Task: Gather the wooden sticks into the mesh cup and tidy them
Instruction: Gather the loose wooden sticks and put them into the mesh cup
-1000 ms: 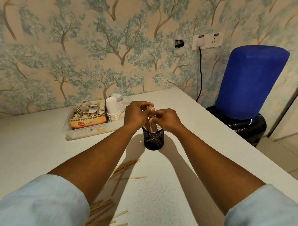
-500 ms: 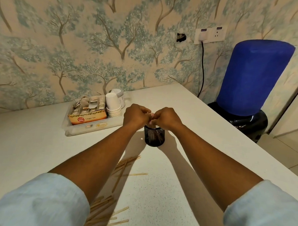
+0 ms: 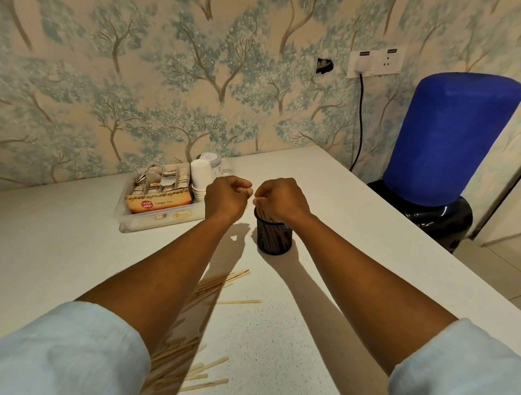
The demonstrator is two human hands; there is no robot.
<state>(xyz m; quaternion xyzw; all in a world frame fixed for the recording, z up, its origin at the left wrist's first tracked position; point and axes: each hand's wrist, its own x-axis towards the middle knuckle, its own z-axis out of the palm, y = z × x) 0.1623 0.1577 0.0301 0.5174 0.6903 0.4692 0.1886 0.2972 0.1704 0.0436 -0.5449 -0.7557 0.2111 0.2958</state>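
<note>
White counter [image 3: 327,200] against tree wallpaper [image 3: 169,74] — left hand [image 3: 227,196] fisted, empty; right hand [image 3: 280,199] curled over mesh cup [image 3: 274,238], grip unclear.

tea box [image 3: 160,201] | front label: "Ginger Tea" | red round logo: unreadable

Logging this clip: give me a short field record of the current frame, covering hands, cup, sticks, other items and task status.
left hand: fingers curled, beside the cup, no stick visible in it
right hand: over the mesh cup's mouth, fingers curled down at the stick tops; grip itself hidden
mesh cup: black, upright on the white table, holds sticks
loose sticks: many flat on the table near the person, partly under the left forearm
other items: clear tray with tea box and paper cups; blue water dispenser at right
task status: unfinished, loose sticks remain
</note>
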